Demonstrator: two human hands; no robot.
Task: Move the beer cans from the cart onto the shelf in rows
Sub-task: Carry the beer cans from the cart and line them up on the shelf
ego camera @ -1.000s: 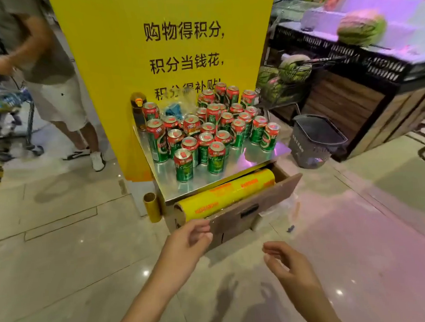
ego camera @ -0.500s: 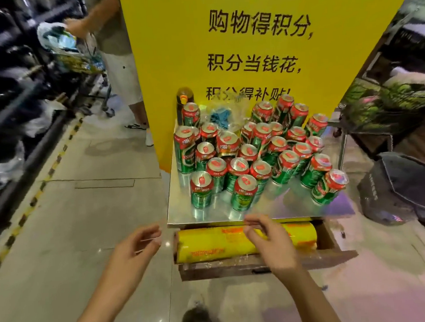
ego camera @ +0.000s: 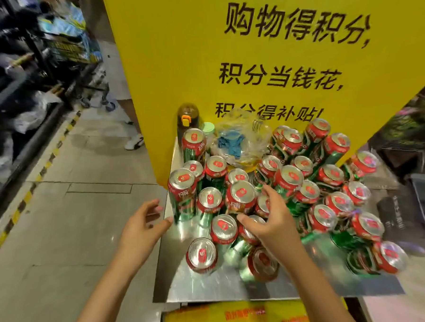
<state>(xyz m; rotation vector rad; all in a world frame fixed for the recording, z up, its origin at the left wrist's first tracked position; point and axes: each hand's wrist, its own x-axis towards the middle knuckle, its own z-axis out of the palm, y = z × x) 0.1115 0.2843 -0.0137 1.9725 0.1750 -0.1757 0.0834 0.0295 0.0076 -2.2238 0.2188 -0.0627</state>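
Several green and red beer cans stand crowded on a shiny metal top in front of a yellow sign. My left hand is at the top's left edge, fingers spread, its fingertip just short of a tall can. My right hand hovers over the middle cans with fingers spread and thumb out, covering a can or two beneath it. It grips nothing that I can see.
A yellow sign board rises right behind the cans. A dark bottle and a clear plastic bag sit at the back. A yellow film roll lies below the top. A loaded cart and a person's legs are at far left.
I have come closer to the cans. Both hands have risen from the film roll's level, the right onto the cans and the left to the top's left edge.
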